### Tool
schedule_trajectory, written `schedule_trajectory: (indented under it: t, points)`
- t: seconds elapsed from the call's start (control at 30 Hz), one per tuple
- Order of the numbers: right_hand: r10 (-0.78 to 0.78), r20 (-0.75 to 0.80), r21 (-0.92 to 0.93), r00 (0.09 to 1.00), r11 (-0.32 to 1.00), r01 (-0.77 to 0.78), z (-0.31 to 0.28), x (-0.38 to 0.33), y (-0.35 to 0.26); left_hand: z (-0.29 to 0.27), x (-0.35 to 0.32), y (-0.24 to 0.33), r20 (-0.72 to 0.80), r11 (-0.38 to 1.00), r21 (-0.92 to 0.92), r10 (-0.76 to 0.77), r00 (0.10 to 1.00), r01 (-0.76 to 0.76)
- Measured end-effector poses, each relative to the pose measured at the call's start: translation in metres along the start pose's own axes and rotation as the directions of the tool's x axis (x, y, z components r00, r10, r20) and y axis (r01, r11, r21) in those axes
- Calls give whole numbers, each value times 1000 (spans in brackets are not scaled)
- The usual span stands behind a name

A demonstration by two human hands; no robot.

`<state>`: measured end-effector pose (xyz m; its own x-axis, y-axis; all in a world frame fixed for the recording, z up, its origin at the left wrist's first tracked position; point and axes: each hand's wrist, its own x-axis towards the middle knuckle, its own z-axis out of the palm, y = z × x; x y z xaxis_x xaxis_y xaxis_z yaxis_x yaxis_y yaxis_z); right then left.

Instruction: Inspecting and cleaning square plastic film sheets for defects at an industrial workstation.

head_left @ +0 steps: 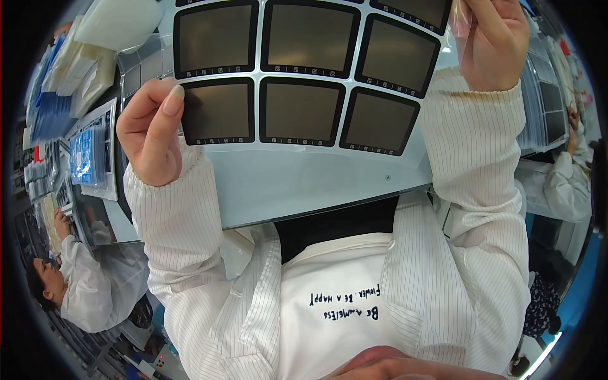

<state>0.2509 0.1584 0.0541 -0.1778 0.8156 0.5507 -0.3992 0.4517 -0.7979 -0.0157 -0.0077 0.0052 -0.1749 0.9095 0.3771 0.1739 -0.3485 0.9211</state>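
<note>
left hand (151, 130): raised, pinch grip | right hand (493, 39): raised, fingers pinched

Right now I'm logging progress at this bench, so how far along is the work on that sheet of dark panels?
Done: nothing on the sheet looks finished; every dark panel in view sits in its grid, none missing. In hand: the left hand pinches the sheet's left edge at one panel, and the right hand grips a clear film at the top right corner. Left: all the panels, as far as the picture shows.

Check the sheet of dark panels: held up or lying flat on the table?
Held up: the left hand pinches the sheet at its left edge, the right hand its upper right.
</note>
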Motion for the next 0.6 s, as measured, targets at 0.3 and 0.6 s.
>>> schedule_trajectory:
  t: [0.3, 0.6]
  points:
    - [119, 62, -5, 991, 993, -119, -1, -10, -9, 13, -2, 0, 53, 990, -138, -13, 999, 21]
    - [350, 143, -54, 926, 937, -345, -13, -30, -6, 15, -2, -12, 155, 964, -115, -223, 962, 242]
